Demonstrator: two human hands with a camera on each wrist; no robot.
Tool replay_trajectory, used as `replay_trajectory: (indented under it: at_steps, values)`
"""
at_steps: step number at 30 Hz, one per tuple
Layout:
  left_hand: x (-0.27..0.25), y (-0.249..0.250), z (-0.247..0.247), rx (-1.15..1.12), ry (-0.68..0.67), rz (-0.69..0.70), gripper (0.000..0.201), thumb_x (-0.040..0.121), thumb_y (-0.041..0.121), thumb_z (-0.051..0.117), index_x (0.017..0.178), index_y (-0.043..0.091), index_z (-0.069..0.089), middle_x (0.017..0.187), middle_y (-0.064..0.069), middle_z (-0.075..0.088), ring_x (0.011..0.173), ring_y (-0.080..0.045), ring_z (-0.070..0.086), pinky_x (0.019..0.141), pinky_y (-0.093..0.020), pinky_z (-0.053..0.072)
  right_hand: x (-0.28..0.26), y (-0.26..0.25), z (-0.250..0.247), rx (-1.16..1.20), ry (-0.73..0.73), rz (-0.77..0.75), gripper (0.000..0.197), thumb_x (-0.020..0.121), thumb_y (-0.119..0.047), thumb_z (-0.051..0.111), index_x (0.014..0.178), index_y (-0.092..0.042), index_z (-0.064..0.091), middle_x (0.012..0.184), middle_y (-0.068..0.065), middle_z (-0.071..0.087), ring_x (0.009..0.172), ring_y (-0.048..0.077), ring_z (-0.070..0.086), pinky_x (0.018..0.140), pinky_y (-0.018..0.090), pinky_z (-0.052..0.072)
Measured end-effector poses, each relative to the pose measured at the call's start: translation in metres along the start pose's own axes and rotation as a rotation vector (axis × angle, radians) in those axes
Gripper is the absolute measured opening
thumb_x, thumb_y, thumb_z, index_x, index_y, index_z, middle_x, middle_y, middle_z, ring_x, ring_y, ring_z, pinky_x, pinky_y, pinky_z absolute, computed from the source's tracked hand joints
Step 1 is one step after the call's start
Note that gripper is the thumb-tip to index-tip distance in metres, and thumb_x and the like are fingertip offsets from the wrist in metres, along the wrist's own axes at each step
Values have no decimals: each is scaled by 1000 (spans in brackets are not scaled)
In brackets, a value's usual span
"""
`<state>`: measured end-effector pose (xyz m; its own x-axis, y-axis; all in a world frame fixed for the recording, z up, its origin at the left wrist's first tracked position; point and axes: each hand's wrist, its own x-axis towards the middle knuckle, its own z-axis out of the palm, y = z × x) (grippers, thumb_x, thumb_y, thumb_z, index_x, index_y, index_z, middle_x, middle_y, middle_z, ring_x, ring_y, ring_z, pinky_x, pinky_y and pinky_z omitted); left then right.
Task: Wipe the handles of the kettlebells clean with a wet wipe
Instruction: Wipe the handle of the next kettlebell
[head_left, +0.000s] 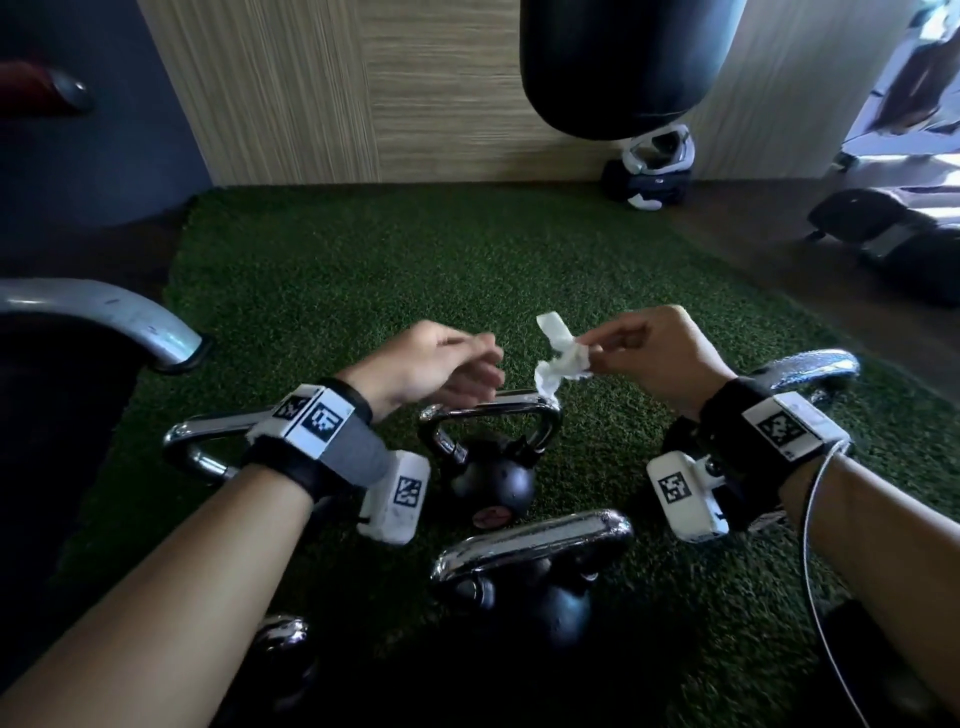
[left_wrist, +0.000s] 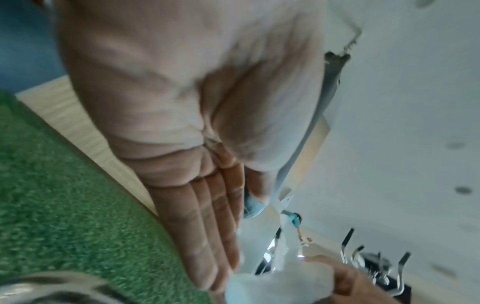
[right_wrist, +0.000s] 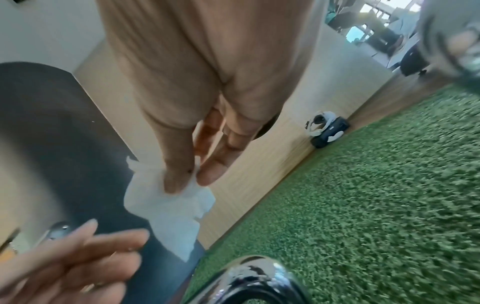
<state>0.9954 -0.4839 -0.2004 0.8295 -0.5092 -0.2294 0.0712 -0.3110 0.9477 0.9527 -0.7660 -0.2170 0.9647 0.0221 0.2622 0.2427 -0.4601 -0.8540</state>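
Several black kettlebells with chrome handles stand on the green turf: one in the middle (head_left: 491, 478), one nearer me (head_left: 535, 561), one behind my left wrist (head_left: 202, 441), one behind my right wrist (head_left: 810, 369). My right hand (head_left: 644, 348) pinches a crumpled white wet wipe (head_left: 561, 358) above the middle kettlebell's handle (head_left: 493, 413); the pinch shows in the right wrist view, wipe (right_wrist: 166, 203). My left hand (head_left: 447, 364) hovers just left of the wipe, holding nothing, with fingers straight (left_wrist: 202, 236) in the left wrist view.
A black punching bag (head_left: 623, 62) hangs ahead. A grey metal machine leg (head_left: 114, 317) curves in at the left. White and dark gear (head_left: 652, 166) sits by the wood-panel wall. Dumbbells (head_left: 893, 228) lie on the right floor.
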Motion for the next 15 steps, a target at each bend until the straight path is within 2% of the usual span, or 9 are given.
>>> replay_trajectory:
  at_steps: [2,4,7,10,13,15]
  values:
    - [6,13,8,-102,16,7,42,102,38,54,124,4,64,114,-13,76,104,-29,75,93,-43,61,7,-9,7,-37,50,-49,18,78,-4,86,94,-11,82,79,-12,77,68,0,68,63,14,54]
    - [10,21,17,-210,2,-6,44,103,39,51,123,2,63,114,-14,76,103,-30,74,90,-42,62,13,-16,13,-81,65,-85,16,76,-6,88,88,-15,83,85,-8,76,74,4,71,67,16,57]
    - [13,19,29,-409,-2,5,42,105,33,52,122,-4,63,112,-21,74,96,-29,73,85,-37,63,20,-21,24,-93,74,-125,17,73,-5,90,82,-16,82,86,-3,78,78,6,74,73,22,59]
    - [17,4,33,-464,15,36,31,102,23,58,121,0,66,119,-24,72,103,-28,73,88,-36,62,23,-22,34,-58,73,-118,18,70,-5,93,79,-16,81,82,-1,80,78,14,77,76,28,63]
    - [21,-11,33,-460,56,60,23,96,12,66,116,2,70,115,-20,75,107,-30,74,89,-38,61,26,-20,42,-14,-3,-112,31,70,-7,93,95,-14,77,83,-2,80,76,10,77,71,22,61]
    - [24,-18,31,-391,128,108,25,92,13,72,116,6,72,114,-14,77,110,-29,73,90,-39,61,29,-11,40,-2,-63,-75,42,71,-14,94,108,-18,74,92,-2,80,81,9,76,74,20,61]
